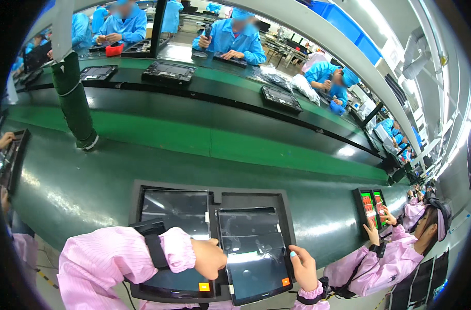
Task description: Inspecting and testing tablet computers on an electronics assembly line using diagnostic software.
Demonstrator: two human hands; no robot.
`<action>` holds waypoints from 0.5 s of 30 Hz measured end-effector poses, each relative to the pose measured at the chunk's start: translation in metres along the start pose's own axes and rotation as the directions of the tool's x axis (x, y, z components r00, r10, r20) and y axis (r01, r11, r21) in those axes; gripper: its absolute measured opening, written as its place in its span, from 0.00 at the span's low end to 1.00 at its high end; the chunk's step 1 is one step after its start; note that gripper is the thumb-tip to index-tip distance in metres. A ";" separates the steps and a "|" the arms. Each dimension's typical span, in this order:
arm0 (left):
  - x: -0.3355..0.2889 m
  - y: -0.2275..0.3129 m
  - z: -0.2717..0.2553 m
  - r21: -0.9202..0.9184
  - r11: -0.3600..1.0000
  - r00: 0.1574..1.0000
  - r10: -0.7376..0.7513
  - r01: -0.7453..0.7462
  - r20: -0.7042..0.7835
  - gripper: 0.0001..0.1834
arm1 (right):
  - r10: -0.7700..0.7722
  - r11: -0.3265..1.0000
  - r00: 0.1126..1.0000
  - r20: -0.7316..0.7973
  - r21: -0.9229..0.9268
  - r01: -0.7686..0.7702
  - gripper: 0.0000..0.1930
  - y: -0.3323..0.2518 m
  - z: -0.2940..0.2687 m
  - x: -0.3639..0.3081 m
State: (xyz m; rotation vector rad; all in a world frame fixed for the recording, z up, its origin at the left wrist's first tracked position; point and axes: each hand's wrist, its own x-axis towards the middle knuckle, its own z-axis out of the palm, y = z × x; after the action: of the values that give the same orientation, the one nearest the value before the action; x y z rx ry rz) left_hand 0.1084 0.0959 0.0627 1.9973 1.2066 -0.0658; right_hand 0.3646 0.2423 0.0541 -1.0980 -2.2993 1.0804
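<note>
A black foam tray with two side-by-side compartments lies on the green bench in front of me. A glossy black tablet screen with an orange sticker lies in its left compartment. A second tablet screen, with a similar sticker, sits slightly askew over the right compartment, its lower edge overlapping the tray's front rim. My left hand has curled fingers closed at this screen's left edge. On its right edge, my right hand grips with the thumb along the side; the other fingers are partly hidden.
To the right, a person in pink handles a black tray with red and green items. A green-wrapped post rises at the back left. Beyond a raised ledge, people in blue work beside dark device housings. Another hand holds a frame far left.
</note>
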 end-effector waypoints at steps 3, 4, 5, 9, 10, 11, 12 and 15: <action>0.006 -0.001 -0.008 -0.091 0.996 0.997 0.023 -0.016 0.072 0.13 | -0.026 0.995 1.000 -0.017 0.091 0.027 0.12 0.018 -0.002 0.003; 0.009 0.000 -0.010 -0.144 0.989 0.996 0.047 -0.035 0.081 0.13 | 0.026 0.988 1.000 -0.007 0.152 -0.024 0.12 0.012 -0.004 0.002; 0.013 0.000 -0.007 -0.162 0.986 0.997 0.052 -0.042 0.060 0.13 | 0.022 0.987 1.000 -0.006 0.158 -0.021 0.12 0.014 -0.004 0.002; 0.018 0.016 0.003 -0.166 0.986 0.992 0.048 -0.029 0.117 0.13 | 0.017 0.993 1.000 -0.018 0.113 -0.015 0.11 0.021 -0.001 0.004; 0.021 0.020 0.010 -0.115 0.993 0.992 0.024 -0.009 0.126 0.14 | 0.015 0.997 0.999 -0.034 0.071 -0.013 0.11 0.024 -0.001 0.004; 0.021 0.021 0.020 -0.088 0.996 0.996 -0.026 0.034 0.080 0.14 | -0.001 0.997 0.999 -0.045 0.081 0.004 0.11 0.028 0.001 0.004; 0.020 0.018 0.024 -0.095 0.995 0.996 -0.031 0.039 0.086 0.14 | 0.004 0.996 0.999 -0.038 0.087 -0.001 0.11 0.029 0.001 0.004; 0.003 0.022 0.015 -0.159 0.987 1.000 0.017 -0.015 0.014 0.14 | -0.007 0.994 1.000 -0.024 0.105 0.010 0.11 0.024 0.001 0.005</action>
State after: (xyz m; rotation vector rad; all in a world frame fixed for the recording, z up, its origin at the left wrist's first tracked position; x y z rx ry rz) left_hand 0.1318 0.0828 0.0639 1.8644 1.1497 0.0226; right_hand 0.3727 0.2556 0.0354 -1.0536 -2.2005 1.1650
